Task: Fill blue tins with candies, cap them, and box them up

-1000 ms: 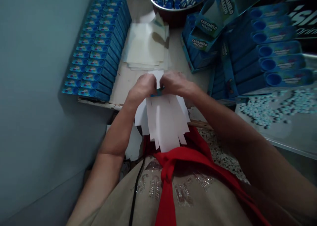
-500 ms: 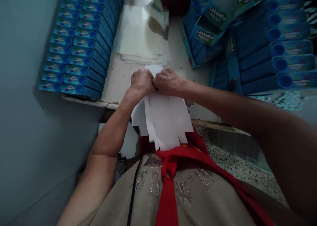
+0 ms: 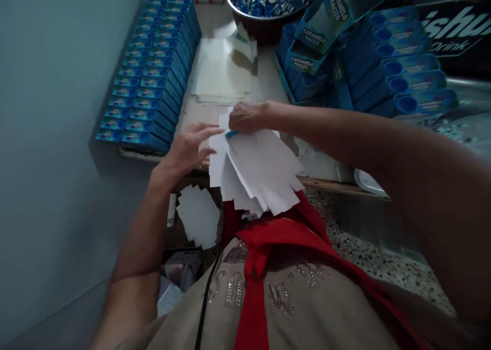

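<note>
Several white cut-out cardboard sheets [image 3: 264, 161] fan out over the table's front edge, above the red apron tie. My right hand [image 3: 247, 116] is closed on their far end, with a small bit of blue showing beneath its fingers. To the left of the sheets, my left hand [image 3: 194, 144] has its fingers spread, the tips close to the sheets' left edge, and it holds nothing.
Stacked blue boxes [image 3: 149, 79] stand at the left. Pale sheets [image 3: 220, 71] lie beyond my hands, below a metal bowl of blue-wrapped pieces [image 3: 255, 15]. More blue boxes [image 3: 399, 66] fill the right. Below the table is another white cut-out [image 3: 199, 217].
My left hand has moved left, away from my right hand, and its fingers have opened. The white sheets are fanned wider. The view has shifted, showing more of the bowl.
</note>
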`<action>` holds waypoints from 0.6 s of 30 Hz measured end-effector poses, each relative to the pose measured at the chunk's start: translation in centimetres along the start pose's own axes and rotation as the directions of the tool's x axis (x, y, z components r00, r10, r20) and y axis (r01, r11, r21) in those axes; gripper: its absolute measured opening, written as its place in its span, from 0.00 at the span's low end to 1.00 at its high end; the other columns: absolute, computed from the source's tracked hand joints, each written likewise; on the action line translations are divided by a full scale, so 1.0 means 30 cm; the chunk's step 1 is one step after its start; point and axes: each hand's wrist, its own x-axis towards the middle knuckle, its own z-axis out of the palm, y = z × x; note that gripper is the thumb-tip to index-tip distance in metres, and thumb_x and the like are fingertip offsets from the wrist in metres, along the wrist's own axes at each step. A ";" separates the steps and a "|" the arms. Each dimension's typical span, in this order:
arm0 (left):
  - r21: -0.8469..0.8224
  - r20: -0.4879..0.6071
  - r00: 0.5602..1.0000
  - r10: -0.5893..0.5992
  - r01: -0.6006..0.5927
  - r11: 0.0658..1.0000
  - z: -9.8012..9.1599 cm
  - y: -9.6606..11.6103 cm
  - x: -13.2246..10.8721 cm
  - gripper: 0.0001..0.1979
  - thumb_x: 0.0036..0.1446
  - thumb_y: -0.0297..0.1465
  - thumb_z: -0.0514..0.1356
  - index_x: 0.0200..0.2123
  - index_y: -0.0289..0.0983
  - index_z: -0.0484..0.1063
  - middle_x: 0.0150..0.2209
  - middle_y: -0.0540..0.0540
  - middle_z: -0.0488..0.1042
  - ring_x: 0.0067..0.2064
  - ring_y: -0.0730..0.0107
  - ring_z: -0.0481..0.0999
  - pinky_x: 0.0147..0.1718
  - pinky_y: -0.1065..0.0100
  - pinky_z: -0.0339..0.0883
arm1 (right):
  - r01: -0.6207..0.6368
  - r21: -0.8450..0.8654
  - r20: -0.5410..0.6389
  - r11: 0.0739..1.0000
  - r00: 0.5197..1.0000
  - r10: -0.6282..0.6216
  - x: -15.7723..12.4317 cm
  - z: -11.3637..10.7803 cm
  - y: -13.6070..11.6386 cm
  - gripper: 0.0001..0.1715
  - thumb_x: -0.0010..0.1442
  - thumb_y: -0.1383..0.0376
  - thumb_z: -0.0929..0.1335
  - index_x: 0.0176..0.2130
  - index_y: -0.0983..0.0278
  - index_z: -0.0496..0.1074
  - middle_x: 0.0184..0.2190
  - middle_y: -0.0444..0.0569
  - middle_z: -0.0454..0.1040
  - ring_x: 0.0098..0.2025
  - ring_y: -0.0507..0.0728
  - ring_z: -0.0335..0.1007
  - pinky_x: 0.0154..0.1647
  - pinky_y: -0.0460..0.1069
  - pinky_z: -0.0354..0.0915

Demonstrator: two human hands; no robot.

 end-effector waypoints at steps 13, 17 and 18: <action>0.275 -0.011 0.999 0.046 -0.042 0.961 0.324 0.016 -0.053 0.17 0.76 0.41 0.52 0.37 0.44 0.75 0.42 0.35 0.80 0.50 0.43 0.76 0.56 0.46 0.63 | 0.576 -0.201 0.272 0.792 0.810 -0.520 -0.145 -0.044 -0.163 0.19 0.58 0.86 0.73 0.41 0.65 0.82 0.43 0.34 0.83 0.71 0.51 0.66 0.67 0.46 0.64; 0.219 0.035 0.999 -0.004 -0.004 0.976 0.300 0.039 0.022 0.15 0.75 0.39 0.54 0.34 0.44 0.70 0.40 0.39 0.78 0.49 0.45 0.76 0.55 0.48 0.62 | 0.319 -0.247 -0.093 0.915 0.932 -0.350 -0.363 -0.102 -0.012 0.05 0.72 0.68 0.73 0.46 0.59 0.82 0.51 0.49 0.82 0.60 0.65 0.77 0.65 0.60 0.72; 0.218 0.054 0.998 -0.019 0.007 0.976 0.298 0.039 0.036 0.15 0.75 0.39 0.55 0.33 0.44 0.69 0.39 0.39 0.78 0.48 0.46 0.76 0.54 0.48 0.62 | 0.253 -0.274 -0.128 0.928 0.947 -0.296 -0.414 -0.081 0.045 0.04 0.73 0.66 0.73 0.46 0.60 0.82 0.51 0.52 0.82 0.58 0.67 0.78 0.64 0.62 0.72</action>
